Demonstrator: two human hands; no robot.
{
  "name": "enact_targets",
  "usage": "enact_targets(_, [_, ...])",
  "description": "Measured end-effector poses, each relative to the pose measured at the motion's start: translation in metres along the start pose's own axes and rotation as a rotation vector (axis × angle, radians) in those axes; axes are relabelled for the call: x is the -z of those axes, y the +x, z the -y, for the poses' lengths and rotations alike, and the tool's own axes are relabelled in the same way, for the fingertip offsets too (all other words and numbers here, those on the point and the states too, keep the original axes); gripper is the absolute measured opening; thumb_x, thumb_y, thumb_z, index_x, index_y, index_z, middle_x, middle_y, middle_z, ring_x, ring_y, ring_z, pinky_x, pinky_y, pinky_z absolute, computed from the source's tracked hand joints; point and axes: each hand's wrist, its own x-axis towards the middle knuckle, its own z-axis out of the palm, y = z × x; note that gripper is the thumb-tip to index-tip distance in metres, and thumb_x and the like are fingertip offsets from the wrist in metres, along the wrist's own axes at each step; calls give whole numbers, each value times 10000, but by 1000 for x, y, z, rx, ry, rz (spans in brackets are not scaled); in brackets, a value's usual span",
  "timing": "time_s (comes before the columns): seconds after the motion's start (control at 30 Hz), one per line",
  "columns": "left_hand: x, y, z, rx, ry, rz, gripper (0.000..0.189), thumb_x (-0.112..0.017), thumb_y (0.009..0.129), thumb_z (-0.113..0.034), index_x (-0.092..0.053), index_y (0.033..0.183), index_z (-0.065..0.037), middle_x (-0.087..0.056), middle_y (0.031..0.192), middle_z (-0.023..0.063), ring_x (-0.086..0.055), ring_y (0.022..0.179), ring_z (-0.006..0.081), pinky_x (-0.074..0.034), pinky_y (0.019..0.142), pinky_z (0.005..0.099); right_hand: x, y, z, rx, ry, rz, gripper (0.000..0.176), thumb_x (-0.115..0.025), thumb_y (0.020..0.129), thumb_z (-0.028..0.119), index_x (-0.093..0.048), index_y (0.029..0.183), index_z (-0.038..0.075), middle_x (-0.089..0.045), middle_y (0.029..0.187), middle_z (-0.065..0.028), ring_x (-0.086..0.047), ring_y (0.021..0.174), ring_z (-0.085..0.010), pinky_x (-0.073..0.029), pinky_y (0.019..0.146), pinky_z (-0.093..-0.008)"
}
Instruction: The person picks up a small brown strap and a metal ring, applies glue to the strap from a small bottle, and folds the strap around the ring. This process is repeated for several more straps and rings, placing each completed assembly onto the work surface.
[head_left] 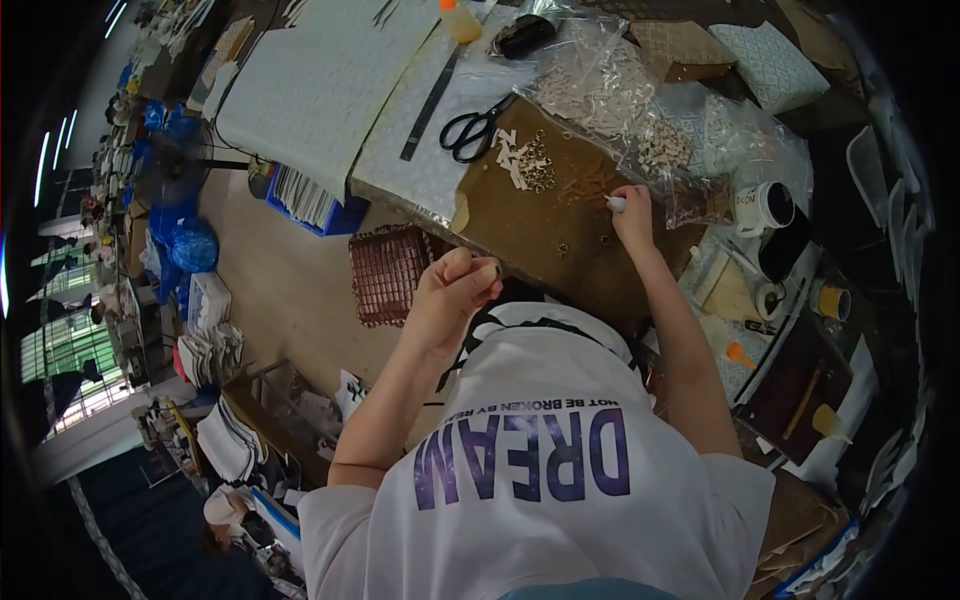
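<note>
Two hands work in the head view. The left hand [452,292] hovers beside the brown gridded mosaic sheet [388,272], its fingers curled tight together; what they pinch is too small to tell. The right hand [632,215] pinches a small white piece [616,204] over the brown paper-covered counter [520,225], near a pile of tiny chips [530,160]. Such small, hard bits probably want a light, steady fingertip grip. Black scissors [474,130] and crinkled clear bags [610,85] lie beyond.
</note>
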Motion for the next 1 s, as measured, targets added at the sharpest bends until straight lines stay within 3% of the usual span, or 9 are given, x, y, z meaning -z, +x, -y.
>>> enact_targets(0.1, [0,1,7,-1,-3,20,380,-562,823,54,-318,622,-156,-580,894,75,-556,738,132,-455,680,223,1,-2,3,0,-28,-4,190,-701,688,4,-593,843,22,-478,973,-140,-492,950,-326,-423,818,-402])
enact_targets(0.2, [1,10,22,-29,14,7,398,-596,816,16,-305,611,-162,-580,784,36,-546,656,108,-400,562,195,-5,-3,-6,81,-37,-83,189,-701,706,45,-581,850,25,-518,939,-132,-512,924,-341,-433,796,-391])
enact_targets(0.3, [15,39,43,-49,81,-12,380,-589,807,17,-310,617,-160,-568,747,34,-540,626,98,-381,498,193,-1,-12,-17,149,172,-191,157,-684,739,68,-582,854,37,-571,876,-122,-560,833,-330,-457,736,-366])
enact_targets(0.33, [24,53,54,-55,92,5,375,-587,805,17,-311,619,-157,-565,739,34,-539,620,95,-378,490,194,2,-17,-16,38,222,-196,131,-665,788,103,-579,864,38,-611,814,-86,-601,743,-233,-480,673,-307])
enact_targets(0.37, [31,70,64,-9,198,-20,288,-591,821,4,-378,676,-125,-554,748,29,-554,693,124,-450,616,228,10,-24,-13,-46,392,-152,131,-661,796,104,-578,864,28,-615,814,-82,-604,740,-203,-483,675,-292])
enact_targets(0.47, [37,121,105,30,392,-71,126,-627,811,-37,-507,816,-76,-581,764,30,-578,684,127,-452,586,238,41,-47,-2,-221,784,-78,137,-645,818,108,-579,878,5,-619,816,-62,-597,735,-122,-487,681,-251])
enact_targets(0.67, [26,185,155,-251,1093,55,206,-659,789,-100,-643,984,-37,-643,837,72,-617,665,142,-485,586,261,91,-100,30,-256,976,-99,179,-624,838,104,-591,971,-11,-613,834,-36,-584,743,-102,-488,698,-232])
enact_targets(0.83, [12,181,155,-473,1123,32,144,-637,793,-119,-662,911,-40,-600,877,129,-619,718,236,-487,656,320,107,-125,42,-272,1027,-113,202,-626,836,93,-588,1000,-21,-618,844,-47,-588,744,-108,-495,699,-236])
enact_targets(1.0, [37,196,124,-747,1242,-198,144,-590,822,-117,-641,927,-34,-560,886,146,-570,803,323,-464,725,374,120,-134,69,-318,1050,-98,209,-632,834,97,-592,995,-31,-622,853,-57,-592,735,-115,-500,704,-239])
